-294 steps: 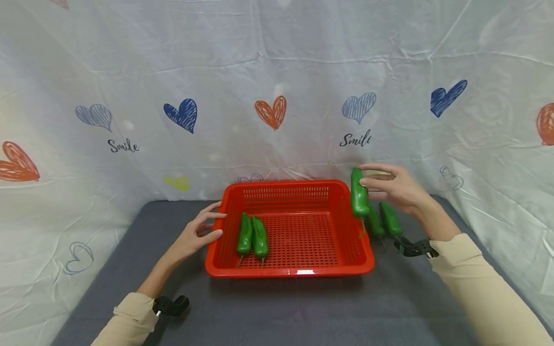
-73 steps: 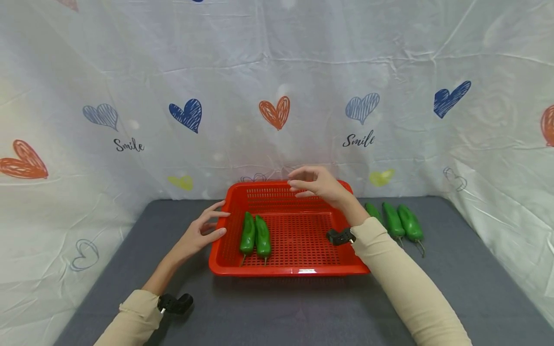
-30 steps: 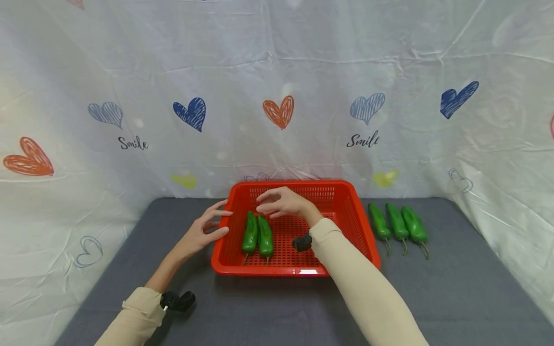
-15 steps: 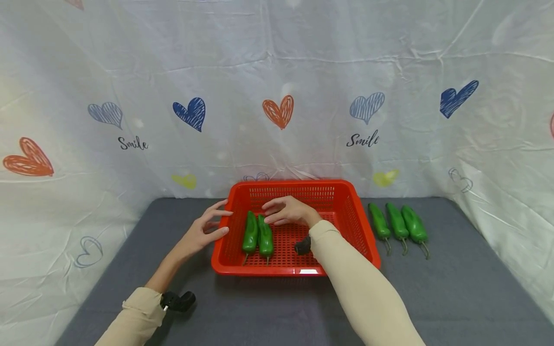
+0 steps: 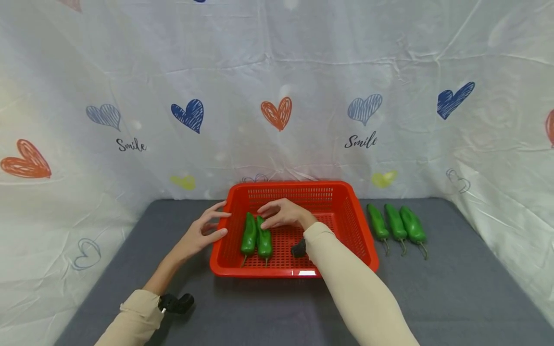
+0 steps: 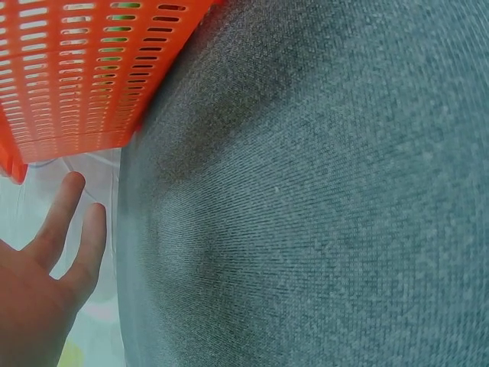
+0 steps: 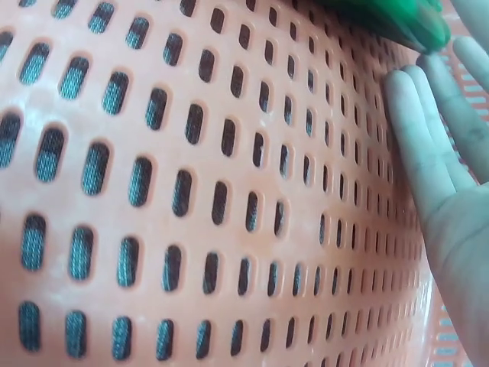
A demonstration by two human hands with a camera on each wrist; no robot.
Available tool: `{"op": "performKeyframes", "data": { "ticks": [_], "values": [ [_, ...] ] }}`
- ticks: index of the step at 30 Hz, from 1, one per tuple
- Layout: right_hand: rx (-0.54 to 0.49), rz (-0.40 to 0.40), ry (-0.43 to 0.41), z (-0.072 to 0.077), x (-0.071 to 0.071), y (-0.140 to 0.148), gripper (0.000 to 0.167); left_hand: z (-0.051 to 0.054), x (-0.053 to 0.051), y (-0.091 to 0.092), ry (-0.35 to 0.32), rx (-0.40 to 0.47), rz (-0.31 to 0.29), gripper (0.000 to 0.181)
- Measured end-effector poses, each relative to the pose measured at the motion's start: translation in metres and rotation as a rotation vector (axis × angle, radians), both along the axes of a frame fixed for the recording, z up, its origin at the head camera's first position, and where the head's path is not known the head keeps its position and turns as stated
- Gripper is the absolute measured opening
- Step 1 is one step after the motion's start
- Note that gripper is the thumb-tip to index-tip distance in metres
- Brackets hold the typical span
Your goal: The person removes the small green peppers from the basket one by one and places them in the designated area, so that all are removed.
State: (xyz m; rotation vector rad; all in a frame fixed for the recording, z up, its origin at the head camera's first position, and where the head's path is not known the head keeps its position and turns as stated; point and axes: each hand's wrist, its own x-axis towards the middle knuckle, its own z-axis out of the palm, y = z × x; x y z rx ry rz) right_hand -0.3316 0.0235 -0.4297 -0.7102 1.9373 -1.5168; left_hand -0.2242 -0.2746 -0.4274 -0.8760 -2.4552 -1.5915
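Two green chili peppers lie side by side at the left of the red basket: the left pepper and the right pepper. At the far tip of the right pepper is my right hand, with thumb and fingers spread about it. The right wrist view shows straight fingers close to the pepper's tip; contact is hard to tell. My left hand keeps its fingers spread against the basket's left rim. In the left wrist view, two extended fingers stand near the basket's wall.
Outside the basket on the right, three more green peppers lie in a row on the grey cloth. Behind the table hangs a white curtain printed with hearts. Both wrists wear a black camera strap.
Earlier my right hand held a pepper at the basket's right; that pepper now lies in the outside row. The hand then came left, lowering to the right pepper's tip. My left hand stayed put.
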Motion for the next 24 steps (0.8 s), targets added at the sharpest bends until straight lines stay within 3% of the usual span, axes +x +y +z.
{"op": "performKeyframes", "data": {
  "ticks": [9,24],
  "values": [
    [0.046,0.001,0.048,0.0008,0.003,-0.0079,0.048,-0.0008,0.0011,-0.0015,0.008,-0.004,0.009,0.043],
    [0.005,-0.06,-0.069,0.0007,0.0032,-0.0077,0.043,-0.0016,-0.0011,0.0,0.002,-0.003,0.007,0.043]
  ]
}}
